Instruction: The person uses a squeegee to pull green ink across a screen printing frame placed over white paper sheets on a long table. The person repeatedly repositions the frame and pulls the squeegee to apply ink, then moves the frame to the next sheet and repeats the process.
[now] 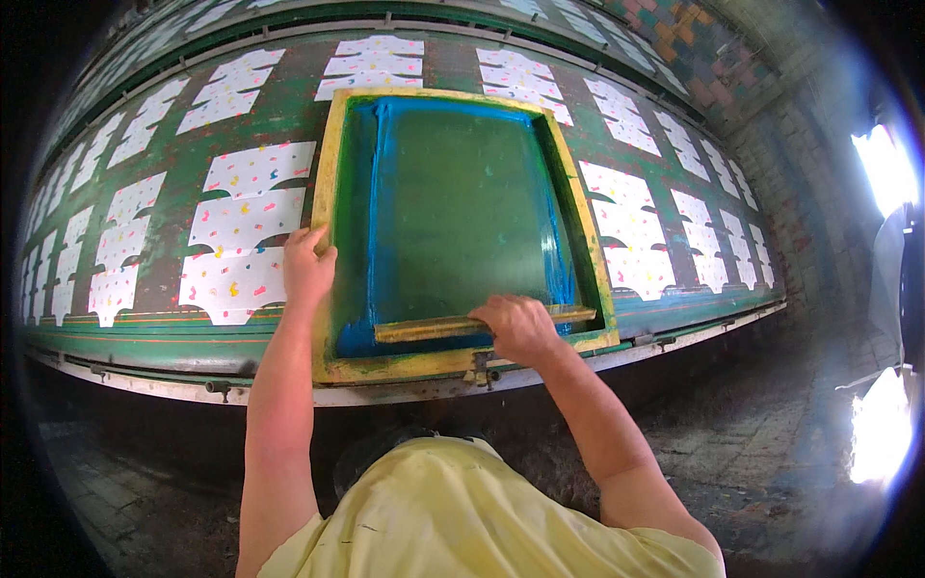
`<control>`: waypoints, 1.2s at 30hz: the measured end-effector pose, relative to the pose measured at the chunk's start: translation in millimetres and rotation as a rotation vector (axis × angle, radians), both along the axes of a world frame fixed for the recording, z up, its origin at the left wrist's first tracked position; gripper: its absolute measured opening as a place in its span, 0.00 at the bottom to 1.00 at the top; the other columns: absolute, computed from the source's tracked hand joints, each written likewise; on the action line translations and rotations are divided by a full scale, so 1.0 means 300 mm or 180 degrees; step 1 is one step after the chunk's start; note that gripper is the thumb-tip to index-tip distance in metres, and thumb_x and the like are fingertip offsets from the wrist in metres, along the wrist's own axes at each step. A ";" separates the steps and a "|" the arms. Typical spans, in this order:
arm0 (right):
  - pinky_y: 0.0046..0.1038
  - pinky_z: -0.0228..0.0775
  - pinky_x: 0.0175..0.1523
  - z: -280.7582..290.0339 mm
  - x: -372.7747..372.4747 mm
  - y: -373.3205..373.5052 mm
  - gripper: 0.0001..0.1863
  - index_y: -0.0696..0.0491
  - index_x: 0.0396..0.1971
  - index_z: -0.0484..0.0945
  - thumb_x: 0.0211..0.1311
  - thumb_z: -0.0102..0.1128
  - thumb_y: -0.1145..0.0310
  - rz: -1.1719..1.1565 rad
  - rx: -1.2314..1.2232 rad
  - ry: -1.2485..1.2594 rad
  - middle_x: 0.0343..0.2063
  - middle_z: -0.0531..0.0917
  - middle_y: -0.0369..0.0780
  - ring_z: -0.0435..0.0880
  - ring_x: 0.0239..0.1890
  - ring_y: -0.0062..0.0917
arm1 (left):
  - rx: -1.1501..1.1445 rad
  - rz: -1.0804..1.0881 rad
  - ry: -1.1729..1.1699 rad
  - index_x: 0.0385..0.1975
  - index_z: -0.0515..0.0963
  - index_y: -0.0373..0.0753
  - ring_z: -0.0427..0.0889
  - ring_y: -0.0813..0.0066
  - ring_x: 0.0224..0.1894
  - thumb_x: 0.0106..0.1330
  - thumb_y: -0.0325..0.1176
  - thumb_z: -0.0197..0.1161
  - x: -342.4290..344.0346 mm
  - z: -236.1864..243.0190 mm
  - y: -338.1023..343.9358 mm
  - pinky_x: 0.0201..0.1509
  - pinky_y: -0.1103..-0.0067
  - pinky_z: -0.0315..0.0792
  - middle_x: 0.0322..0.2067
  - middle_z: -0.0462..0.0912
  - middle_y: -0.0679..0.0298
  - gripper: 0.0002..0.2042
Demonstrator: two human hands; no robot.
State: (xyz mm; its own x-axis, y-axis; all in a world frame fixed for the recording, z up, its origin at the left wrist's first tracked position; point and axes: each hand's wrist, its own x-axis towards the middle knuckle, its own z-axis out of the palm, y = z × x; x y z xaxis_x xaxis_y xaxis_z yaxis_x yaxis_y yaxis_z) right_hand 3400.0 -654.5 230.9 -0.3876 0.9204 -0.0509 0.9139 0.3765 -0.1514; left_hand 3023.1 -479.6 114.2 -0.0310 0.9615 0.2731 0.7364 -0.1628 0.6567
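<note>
A yellow-edged screen-printing frame (332,159) lies across the near side of a long green table (159,337). Blue ink (382,183) streaks both sides of its green mesh (453,202) and pools along the near end. My left hand (308,268) grips the frame's left rail, thumb and fingers closed on it. Inside the near end rests a long wooden squeegee (424,328), set crosswise. My right hand (518,328) is wrapped over the squeegee's right half; its fingertips are partly hidden. The squeegee's blade is out of sight.
White cut fabric pieces (248,220) with small coloured spots lie in rows to the left, and more pieces (628,226) to the right and beyond. A metal rail (385,395) with small stops (224,389) edges the table. Brick paving (665,433) shows below.
</note>
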 end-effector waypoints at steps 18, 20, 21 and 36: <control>0.50 0.76 0.68 -0.013 0.453 -0.080 0.24 0.52 0.55 0.90 0.70 0.76 0.49 0.0540 0.0410 0.1687 0.58 0.89 0.47 0.86 0.63 0.47 | -0.0241 0.0780 0.1281 0.69 0.78 0.30 0.83 0.36 0.64 0.75 0.40 0.73 0.073 0.037 0.007 0.69 0.50 0.78 0.60 0.85 0.39 0.28; 0.52 0.74 0.71 -0.040 0.621 -0.030 0.23 0.51 0.56 0.90 0.70 0.77 0.51 -0.0081 0.0806 0.1330 0.62 0.87 0.47 0.84 0.66 0.47 | -0.0347 0.0958 0.1265 0.67 0.79 0.30 0.85 0.37 0.61 0.74 0.39 0.73 0.109 0.038 0.017 0.67 0.50 0.79 0.57 0.86 0.40 0.26; 0.54 0.71 0.74 -0.059 0.698 0.003 0.26 0.50 0.61 0.87 0.69 0.78 0.52 -0.0286 0.0906 0.1160 0.68 0.82 0.48 0.79 0.71 0.49 | -0.0286 0.1059 0.1335 0.65 0.80 0.30 0.85 0.37 0.60 0.74 0.38 0.73 0.126 0.043 0.024 0.66 0.50 0.79 0.56 0.86 0.41 0.25; 0.45 0.64 0.84 -0.361 0.981 0.172 0.36 0.65 0.76 0.74 0.80 0.71 0.57 -0.1942 0.0390 0.4892 0.74 0.79 0.50 0.78 0.77 0.43 | -0.0649 0.1131 0.1273 0.46 0.82 0.29 0.85 0.37 0.53 0.69 0.44 0.80 0.149 0.103 0.045 0.60 0.50 0.77 0.48 0.85 0.42 0.22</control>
